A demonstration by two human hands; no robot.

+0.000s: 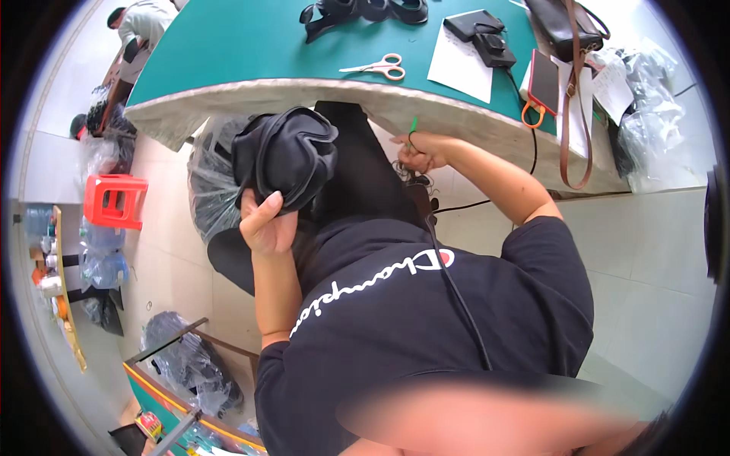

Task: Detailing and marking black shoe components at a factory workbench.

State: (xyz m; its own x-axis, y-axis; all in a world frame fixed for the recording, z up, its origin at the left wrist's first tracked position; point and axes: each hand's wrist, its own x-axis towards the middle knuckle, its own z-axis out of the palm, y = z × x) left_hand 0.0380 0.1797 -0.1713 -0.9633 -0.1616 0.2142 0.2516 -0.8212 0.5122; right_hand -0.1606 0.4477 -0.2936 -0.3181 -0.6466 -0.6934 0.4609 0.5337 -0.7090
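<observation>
My left hand [268, 225] grips a black leather-like piece [287, 156] with curved, raised seams, thumb in front and the other fingers mostly behind it. The piece is lifted above my lap, beside a clear plastic bag [209, 178] that hangs below the table. My right hand [424, 152] is close to the table's front edge, its fingers curled. A thin green strip [414, 125] shows at those fingers; whether they hold it is unclear. Tangled dark strands [414, 176] lie just under that hand.
On the green table [258, 45] lie white-handled scissors [380, 67], black looped pieces [372, 9], paper [460, 68], a phone [543, 82] and a brown-strapped bag [563, 26]. A red stool [114, 201] stands at the left. Another person [144, 30] is at the far left.
</observation>
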